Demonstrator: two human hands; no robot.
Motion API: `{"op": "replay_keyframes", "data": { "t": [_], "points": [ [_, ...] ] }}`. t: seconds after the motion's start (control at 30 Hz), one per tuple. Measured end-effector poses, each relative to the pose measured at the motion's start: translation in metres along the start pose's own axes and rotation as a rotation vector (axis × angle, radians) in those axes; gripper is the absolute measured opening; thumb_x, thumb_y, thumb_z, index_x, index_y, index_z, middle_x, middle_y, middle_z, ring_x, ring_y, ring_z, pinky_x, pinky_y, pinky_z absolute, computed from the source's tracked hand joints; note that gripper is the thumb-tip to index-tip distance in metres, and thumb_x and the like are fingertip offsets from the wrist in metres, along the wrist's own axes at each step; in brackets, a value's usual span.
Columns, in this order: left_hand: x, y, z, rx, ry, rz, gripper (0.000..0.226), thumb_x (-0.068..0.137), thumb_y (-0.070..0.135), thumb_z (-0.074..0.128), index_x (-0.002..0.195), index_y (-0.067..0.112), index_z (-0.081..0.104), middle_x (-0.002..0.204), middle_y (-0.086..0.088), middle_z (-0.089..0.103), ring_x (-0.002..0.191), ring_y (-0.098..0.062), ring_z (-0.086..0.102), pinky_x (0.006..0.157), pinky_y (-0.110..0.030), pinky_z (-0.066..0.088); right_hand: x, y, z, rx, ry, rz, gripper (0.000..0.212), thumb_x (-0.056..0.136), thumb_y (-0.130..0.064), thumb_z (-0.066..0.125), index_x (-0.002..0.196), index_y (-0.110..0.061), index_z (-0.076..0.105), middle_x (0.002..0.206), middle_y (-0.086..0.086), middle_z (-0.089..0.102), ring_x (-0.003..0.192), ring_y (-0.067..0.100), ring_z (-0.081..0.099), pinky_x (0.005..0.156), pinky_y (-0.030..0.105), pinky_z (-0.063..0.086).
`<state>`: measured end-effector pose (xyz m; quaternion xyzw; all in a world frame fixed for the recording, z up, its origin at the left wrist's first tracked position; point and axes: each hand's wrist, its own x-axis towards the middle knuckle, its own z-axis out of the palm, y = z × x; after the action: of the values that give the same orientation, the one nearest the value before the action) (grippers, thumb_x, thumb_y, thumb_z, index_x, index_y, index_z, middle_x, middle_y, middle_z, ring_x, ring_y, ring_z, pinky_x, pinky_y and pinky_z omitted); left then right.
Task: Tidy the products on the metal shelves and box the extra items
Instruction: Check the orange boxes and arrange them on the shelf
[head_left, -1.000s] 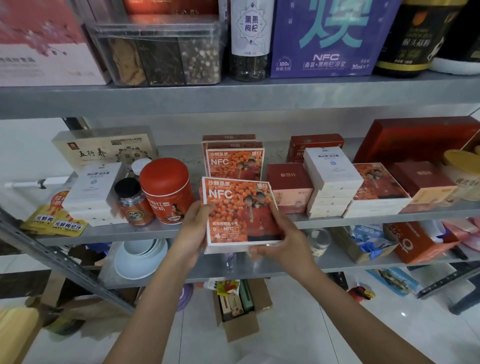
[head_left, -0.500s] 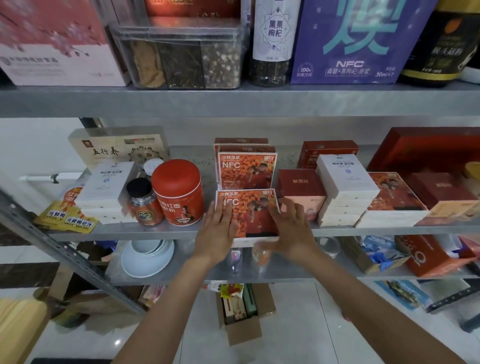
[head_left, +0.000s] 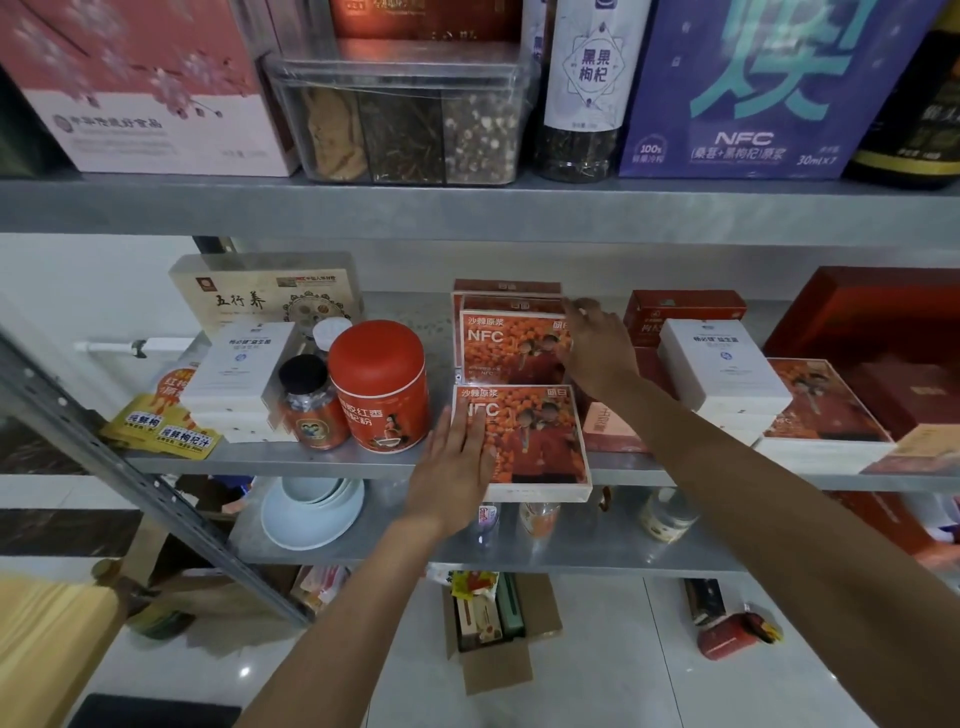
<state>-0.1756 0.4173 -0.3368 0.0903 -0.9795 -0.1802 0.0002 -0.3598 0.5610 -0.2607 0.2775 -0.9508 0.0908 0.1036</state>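
An orange NFC box (head_left: 535, 441) lies flat at the front of the middle metal shelf (head_left: 363, 462). My left hand (head_left: 457, 462) rests flat on its left edge with straight fingers. Behind it stands a stack of the same orange NFC boxes (head_left: 509, 343). My right hand (head_left: 597, 348) reaches to the right side of that stack, and its fingers touch the upper right corner of the front box. On the floor below sits an open cardboard box (head_left: 493, 634) with items inside.
A red canister (head_left: 382, 384), a dark-lidded jar (head_left: 309, 402) and white boxes (head_left: 239, 374) stand left of the NFC box. White and red boxes (head_left: 722, 374) fill the right side. White bowls (head_left: 311, 512) and small jars sit on the lower shelf. A slanted shelf brace (head_left: 130, 478) crosses the left.
The orange box went from held in both hands to lying flat on the shelf. My right hand left it and moved back to the stack behind. My left hand stays on it.
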Motion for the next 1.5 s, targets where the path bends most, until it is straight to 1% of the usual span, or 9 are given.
{"op": "replay_keyframes", "data": {
  "t": [0.33, 0.57, 0.73, 0.9, 1.03, 1.13, 1.23, 1.37, 1.5],
  "points": [
    [0.003, -0.001, 0.004, 0.003, 0.023, -0.004, 0.058, 0.106, 0.040, 0.017, 0.156, 0.019, -0.004, 0.163, -0.003, -0.015, 0.150, -0.022, -0.013, 0.123, -0.038, 0.000, -0.011, -0.003, 0.002, 0.317, 0.103, 0.052, 0.020, 0.089, -0.011, 0.065, 0.101, -0.016, 0.049, 0.103, 0.007, 0.065, 0.093, 0.024, 0.064, 0.069, 0.029, 0.048],
    [-0.002, -0.002, 0.002, -0.051, 0.082, 0.001, 0.057, 0.106, 0.040, 0.024, 0.156, 0.020, 0.007, 0.164, -0.001, -0.007, 0.151, -0.021, -0.010, 0.123, -0.038, 0.002, -0.060, -0.001, -0.017, 0.508, 0.363, -0.021, 0.029, 0.084, -0.019, 0.073, 0.108, -0.011, 0.058, 0.104, 0.007, 0.066, 0.092, 0.018, 0.061, 0.073, 0.024, 0.046],
    [-0.008, 0.014, -0.013, -0.428, 0.451, -0.056, 0.045, 0.096, 0.017, 0.059, 0.140, 0.015, 0.051, 0.142, -0.008, 0.052, 0.132, -0.028, 0.046, 0.106, -0.038, 0.041, -0.105, 0.009, -0.034, 0.648, 0.430, 0.070, 0.033, 0.078, -0.010, 0.080, 0.105, -0.005, 0.061, 0.103, 0.008, 0.068, 0.094, 0.015, 0.062, 0.081, 0.026, 0.052],
    [-0.012, 0.027, -0.052, -0.614, 0.592, 0.105, 0.093, 0.078, 0.009, 0.080, 0.148, 0.035, 0.025, 0.154, 0.003, 0.029, 0.140, -0.004, 0.022, 0.112, -0.018, 0.023, -0.140, 0.011, -0.059, 0.749, 0.364, -0.003, 0.036, 0.078, -0.005, 0.077, 0.107, -0.016, 0.058, 0.106, -0.008, 0.061, 0.099, 0.007, 0.059, 0.085, 0.004, 0.043],
    [-0.020, 0.032, -0.078, -0.619, 0.544, 0.268, 0.058, 0.075, -0.003, 0.079, 0.121, 0.027, 0.059, 0.122, 0.015, 0.058, 0.119, -0.014, 0.051, 0.104, -0.052, 0.041, -0.151, 0.014, -0.079, 0.816, 0.333, -0.032, 0.043, 0.077, -0.008, 0.078, 0.111, -0.023, 0.057, 0.108, -0.028, 0.057, 0.106, -0.010, 0.055, 0.090, 0.009, 0.045],
    [-0.033, 0.043, -0.092, -0.809, 0.427, 0.180, 0.046, 0.076, 0.004, 0.079, 0.107, 0.034, 0.063, 0.103, 0.010, 0.069, 0.099, -0.012, 0.064, 0.085, -0.032, 0.053, -0.148, 0.021, -0.094, 0.896, 0.257, -0.028, 0.049, 0.076, -0.006, 0.079, 0.115, -0.025, 0.056, 0.106, -0.036, 0.058, 0.106, -0.010, 0.056, 0.083, 0.007, 0.047],
    [-0.045, 0.049, -0.100, -1.027, 0.347, 0.073, 0.040, 0.069, 0.005, 0.083, 0.100, 0.026, 0.069, 0.095, 0.011, 0.074, 0.085, -0.004, 0.070, 0.068, -0.014, 0.053, -0.145, 0.027, -0.102, 1.116, 0.102, 0.066, 0.047, 0.074, -0.014, 0.079, 0.114, -0.027, 0.058, 0.107, -0.026, 0.066, 0.104, -0.003, 0.062, 0.081, 0.015, 0.054],
    [-0.054, 0.052, -0.102, -1.385, 0.318, -0.142, 0.024, 0.067, 0.022, 0.078, 0.090, 0.016, 0.076, 0.087, -0.005, 0.077, 0.075, -0.018, 0.073, 0.061, -0.026, 0.058, -0.147, 0.030, -0.090, 1.461, -0.184, 0.250, 0.056, 0.071, -0.027, 0.084, 0.120, -0.023, 0.059, 0.107, 0.003, 0.073, 0.105, 0.026, 0.068, 0.076, 0.029, 0.057],
    [-0.051, 0.053, -0.093, -1.426, 0.296, -0.407, 0.009, 0.080, 0.021, 0.075, 0.080, 0.012, 0.076, 0.078, -0.009, 0.076, 0.064, -0.019, 0.073, 0.055, -0.025, 0.056, -0.154, 0.017, -0.073, 1.656, -0.459, 0.345, 0.071, 0.069, -0.025, 0.083, 0.130, -0.031, 0.048, 0.110, 0.012, 0.072, 0.100, 0.031, 0.070, 0.072, 0.035, 0.058]
  ]
}}
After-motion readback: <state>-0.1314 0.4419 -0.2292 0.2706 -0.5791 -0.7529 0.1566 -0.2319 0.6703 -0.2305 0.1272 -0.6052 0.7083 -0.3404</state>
